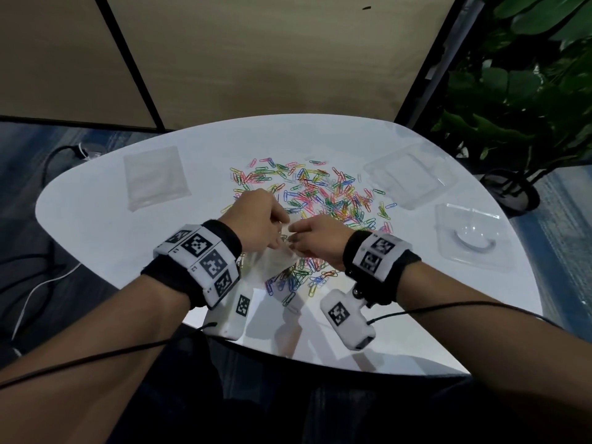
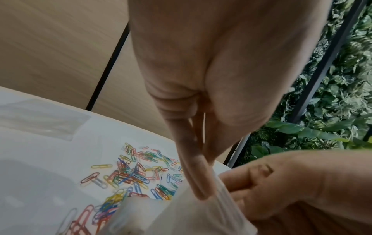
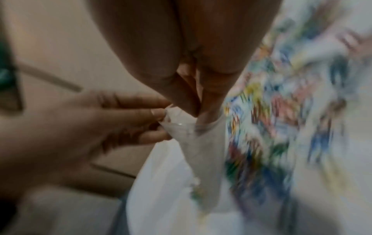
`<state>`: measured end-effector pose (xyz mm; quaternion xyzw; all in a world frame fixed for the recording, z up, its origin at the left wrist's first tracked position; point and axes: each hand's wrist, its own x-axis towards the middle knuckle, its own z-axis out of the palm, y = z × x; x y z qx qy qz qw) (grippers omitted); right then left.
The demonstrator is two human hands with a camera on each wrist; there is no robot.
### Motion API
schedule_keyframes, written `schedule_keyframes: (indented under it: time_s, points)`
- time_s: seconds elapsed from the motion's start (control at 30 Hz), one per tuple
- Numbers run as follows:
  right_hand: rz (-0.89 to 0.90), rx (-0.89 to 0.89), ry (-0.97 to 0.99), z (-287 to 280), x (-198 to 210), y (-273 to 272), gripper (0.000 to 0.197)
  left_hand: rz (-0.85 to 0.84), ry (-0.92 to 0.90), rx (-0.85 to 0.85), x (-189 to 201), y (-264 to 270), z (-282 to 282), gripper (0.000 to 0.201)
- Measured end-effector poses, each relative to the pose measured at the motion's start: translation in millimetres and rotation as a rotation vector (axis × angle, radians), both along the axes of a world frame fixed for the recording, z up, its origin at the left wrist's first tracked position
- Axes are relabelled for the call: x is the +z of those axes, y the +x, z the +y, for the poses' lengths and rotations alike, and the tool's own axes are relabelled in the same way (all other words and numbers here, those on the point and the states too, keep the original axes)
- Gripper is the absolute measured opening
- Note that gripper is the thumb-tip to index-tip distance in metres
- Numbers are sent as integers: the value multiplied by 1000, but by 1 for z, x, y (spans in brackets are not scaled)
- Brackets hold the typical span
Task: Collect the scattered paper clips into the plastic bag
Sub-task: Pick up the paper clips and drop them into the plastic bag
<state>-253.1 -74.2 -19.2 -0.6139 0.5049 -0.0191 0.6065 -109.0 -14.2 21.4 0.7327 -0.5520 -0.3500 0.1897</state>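
Bag-opening step: left hand (image 1: 256, 216) and right hand (image 1: 315, 238) both pinch the mouth of the plastic bag (image 1: 277, 261), held just above the near edge of the paper clips (image 1: 323, 193) on the table (image 1: 96, 251). Clips look mostly uncollected. Next, I'd judge: spread the mouth, one hand holds it, the other feeds clips in.

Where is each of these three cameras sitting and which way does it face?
Head: on the person's head, looking forward and down at the white table, paper clips and both forearms; left hand and right hand meet over the plastic bag.
Left wrist: along the left hand toward the bag; the right hand shows too.
Right wrist: blurred, along the right hand to the bag's mouth; the left hand shows.
Shared: both wrist views show both hands pinching the bag.
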Motion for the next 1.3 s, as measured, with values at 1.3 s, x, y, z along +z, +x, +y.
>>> schedule_keyframes:
  time_s: [1.3]
  points:
    - [427,148,-522,-8,-41,-47,18,-185,-50,-58,11,23,9,34]
